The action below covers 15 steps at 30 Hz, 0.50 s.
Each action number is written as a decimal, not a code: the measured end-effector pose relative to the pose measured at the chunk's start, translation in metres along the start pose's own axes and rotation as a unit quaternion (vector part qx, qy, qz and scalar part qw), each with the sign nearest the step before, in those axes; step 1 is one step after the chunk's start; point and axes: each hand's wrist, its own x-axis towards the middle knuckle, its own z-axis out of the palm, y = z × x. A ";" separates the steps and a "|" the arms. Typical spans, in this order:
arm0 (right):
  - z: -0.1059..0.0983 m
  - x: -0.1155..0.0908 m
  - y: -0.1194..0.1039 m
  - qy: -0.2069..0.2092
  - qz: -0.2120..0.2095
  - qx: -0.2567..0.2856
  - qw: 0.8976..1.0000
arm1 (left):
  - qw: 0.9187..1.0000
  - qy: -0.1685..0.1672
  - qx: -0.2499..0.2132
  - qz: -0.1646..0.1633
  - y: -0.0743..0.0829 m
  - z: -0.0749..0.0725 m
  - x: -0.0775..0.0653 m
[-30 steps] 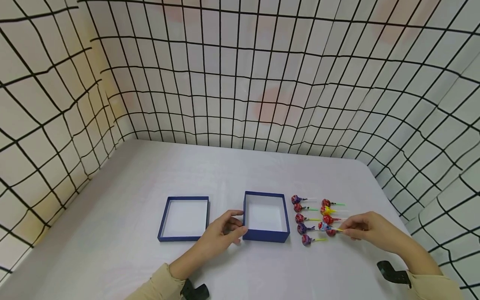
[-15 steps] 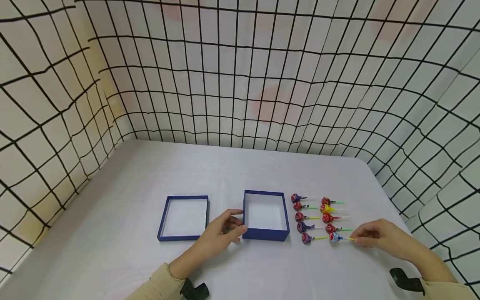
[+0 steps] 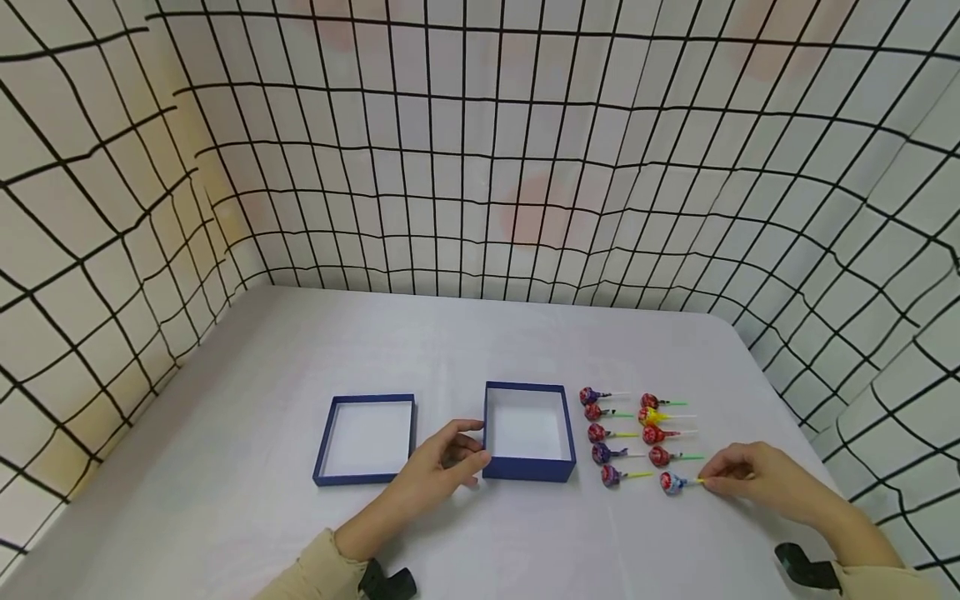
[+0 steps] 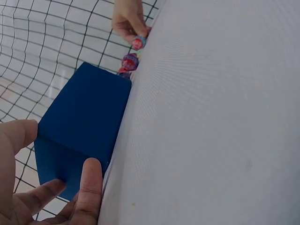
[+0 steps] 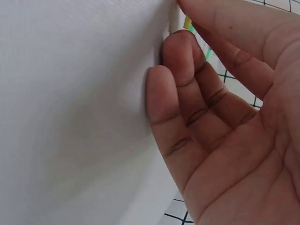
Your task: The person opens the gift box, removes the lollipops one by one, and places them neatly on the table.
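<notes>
My right hand pinches the yellow stick of a blue-and-red wrapped lollipop, which lies at the near end of the right-hand column. Its head also shows in the left wrist view, just below that hand's fingers. In the right wrist view only a bit of yellow stick shows between thumb and forefinger. My left hand rests against the left side of a blue box with a white inside. Seen from the left wrist, its loosely spread fingers touch the box wall without wrapping round it.
Several wrapped lollipops, among them a purple one and a yellow one, lie in two columns right of the box. A shallow blue-rimmed lid lies to the left. Black grid netting over white walls surrounds the white table.
My right hand has brought the blue-and-red lollipop down toward the near end of the right column, below the red one with a green stick. My left hand has stayed at the box.
</notes>
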 end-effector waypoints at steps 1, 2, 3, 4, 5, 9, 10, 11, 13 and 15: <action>0.001 0.001 0.000 0.002 0.002 0.000 1.000 | 1.000 -0.001 0.001 -0.001 0.000 -0.001 0.000; 0.002 0.002 -0.001 0.004 0.002 0.000 1.000 | 1.000 -0.001 0.001 -0.002 0.000 -0.002 0.000; 0.003 0.004 -0.001 0.006 0.002 0.000 1.000 | 1.000 -0.001 0.002 -0.003 0.000 -0.003 0.001; 0.003 0.005 -0.001 0.007 0.001 0.000 1.000 | 1.000 -0.001 0.003 -0.004 0.000 -0.004 0.001; 0.003 0.006 -0.001 0.008 0.000 -0.001 1.000 | 1.000 -0.001 0.005 -0.006 0.000 -0.005 0.001; 0.004 0.005 -0.002 0.010 0.004 -0.004 1.000 | 1.000 -0.005 0.015 -0.013 0.004 -0.008 -0.003; 0.003 0.003 -0.003 0.012 0.005 -0.006 1.000 | 1.000 -0.007 0.020 -0.015 0.006 -0.009 -0.004; 0.002 0.002 -0.005 0.017 0.009 -0.011 1.000 | 0.999 -0.008 0.028 -0.017 0.008 -0.010 -0.007; -0.003 -0.003 -0.011 0.032 0.016 -0.021 0.999 | 0.998 -0.004 0.056 -0.020 0.015 -0.014 -0.011; -0.008 -0.008 -0.020 0.060 0.014 -0.034 0.998 | 0.996 0.005 0.092 -0.016 0.025 -0.022 -0.017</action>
